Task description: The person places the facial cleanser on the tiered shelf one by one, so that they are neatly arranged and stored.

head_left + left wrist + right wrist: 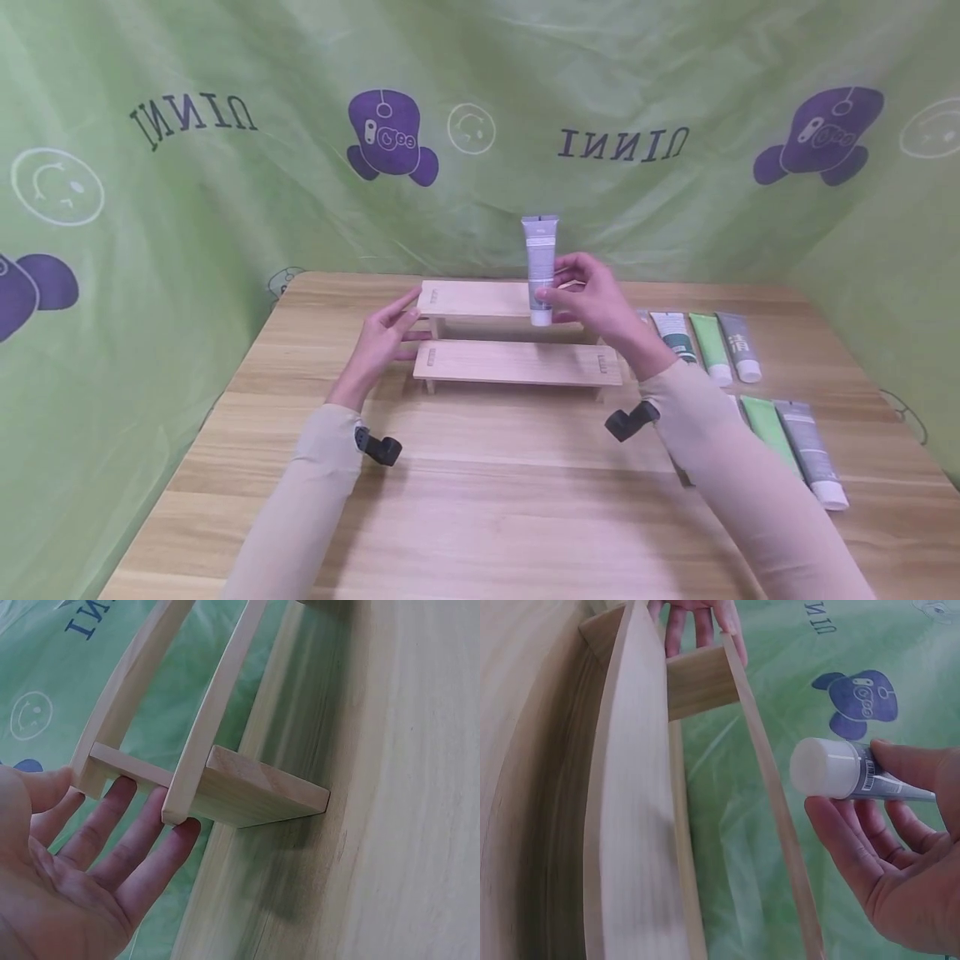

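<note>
My right hand (pixel 592 300) pinches a grey squeeze tube (pixel 541 258) with a white cap between thumb and fingers. The tube stands upright, cap down, in front of the upper board of a two-step wooden rack (pixel 517 362). In the right wrist view, the white cap (pixel 821 768) is beside the edge of the upper board (pixel 769 780). My left hand (pixel 377 346) is at the rack's left end. In the left wrist view, its fingers (pixel 135 855) are extended and spread, with fingertips against the ends of the boards and the thumb by the upper one.
At the right lie several tubes in two rows: a white and green tube (pixel 675 336), a green tube (pixel 709 348) and a grey tube (pixel 738 346) behind, another green tube (pixel 771 429) and grey tube (pixel 812 454) nearer. My right forearm partly covers them. A green printed curtain (pixel 480 208) hangs behind the table (pixel 465 500).
</note>
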A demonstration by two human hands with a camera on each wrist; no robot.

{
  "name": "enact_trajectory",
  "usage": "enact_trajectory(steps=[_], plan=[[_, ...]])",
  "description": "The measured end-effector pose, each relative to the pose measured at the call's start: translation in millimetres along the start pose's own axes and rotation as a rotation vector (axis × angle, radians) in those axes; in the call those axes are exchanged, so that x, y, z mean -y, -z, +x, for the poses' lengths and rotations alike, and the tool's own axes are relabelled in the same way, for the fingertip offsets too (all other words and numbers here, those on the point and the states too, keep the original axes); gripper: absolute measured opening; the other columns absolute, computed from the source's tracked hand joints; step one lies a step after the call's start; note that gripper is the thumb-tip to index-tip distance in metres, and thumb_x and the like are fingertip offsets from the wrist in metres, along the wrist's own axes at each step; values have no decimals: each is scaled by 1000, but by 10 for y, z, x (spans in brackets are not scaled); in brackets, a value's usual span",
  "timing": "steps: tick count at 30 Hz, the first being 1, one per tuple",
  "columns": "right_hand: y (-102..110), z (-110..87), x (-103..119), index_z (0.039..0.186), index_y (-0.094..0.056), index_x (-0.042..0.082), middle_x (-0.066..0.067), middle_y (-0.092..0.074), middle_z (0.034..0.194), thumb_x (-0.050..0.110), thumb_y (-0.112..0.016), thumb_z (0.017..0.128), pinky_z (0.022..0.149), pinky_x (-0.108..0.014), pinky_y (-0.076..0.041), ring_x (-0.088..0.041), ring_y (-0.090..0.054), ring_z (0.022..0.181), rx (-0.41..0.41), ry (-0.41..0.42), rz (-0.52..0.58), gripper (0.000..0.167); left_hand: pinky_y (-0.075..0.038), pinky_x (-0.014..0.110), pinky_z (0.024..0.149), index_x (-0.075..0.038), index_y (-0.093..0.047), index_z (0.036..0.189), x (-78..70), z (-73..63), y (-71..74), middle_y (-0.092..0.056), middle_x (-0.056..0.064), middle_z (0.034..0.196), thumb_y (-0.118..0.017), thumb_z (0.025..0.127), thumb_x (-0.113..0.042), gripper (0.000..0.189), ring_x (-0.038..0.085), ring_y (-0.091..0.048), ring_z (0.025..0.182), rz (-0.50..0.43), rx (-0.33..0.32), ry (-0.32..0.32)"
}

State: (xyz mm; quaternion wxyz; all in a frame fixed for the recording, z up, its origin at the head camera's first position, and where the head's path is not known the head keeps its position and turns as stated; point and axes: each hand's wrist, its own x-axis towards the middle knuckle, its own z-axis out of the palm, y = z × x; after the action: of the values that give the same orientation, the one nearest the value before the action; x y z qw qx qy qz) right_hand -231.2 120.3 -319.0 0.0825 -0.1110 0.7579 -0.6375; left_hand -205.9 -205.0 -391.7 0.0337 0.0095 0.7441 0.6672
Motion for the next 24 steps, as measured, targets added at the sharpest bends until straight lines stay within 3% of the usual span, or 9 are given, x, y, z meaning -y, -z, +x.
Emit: enact_trajectory(steps=[13, 24], plan=[[-467, 288, 24, 131, -47, -2, -20, -57, 115, 1, -75, 89, 73, -42, -64, -32, -64, 102, -9, 92, 6, 51, -62, 48, 83, -32, -46, 151, 1, 1, 4, -54, 17, 145, -54, 105, -28, 47, 36, -68, 110, -7, -6, 10], [-807, 514, 43, 130, -47, -2, -19, -57, 116, -1, -74, 89, 75, -42, -64, -32, -62, 100, -49, 158, 33, 49, -61, 50, 84, -29, -45, 153, 28, 21, 21, -55, 19, 142, -54, 106, -28, 48, 39, -66, 111, -19, 8, -7]])
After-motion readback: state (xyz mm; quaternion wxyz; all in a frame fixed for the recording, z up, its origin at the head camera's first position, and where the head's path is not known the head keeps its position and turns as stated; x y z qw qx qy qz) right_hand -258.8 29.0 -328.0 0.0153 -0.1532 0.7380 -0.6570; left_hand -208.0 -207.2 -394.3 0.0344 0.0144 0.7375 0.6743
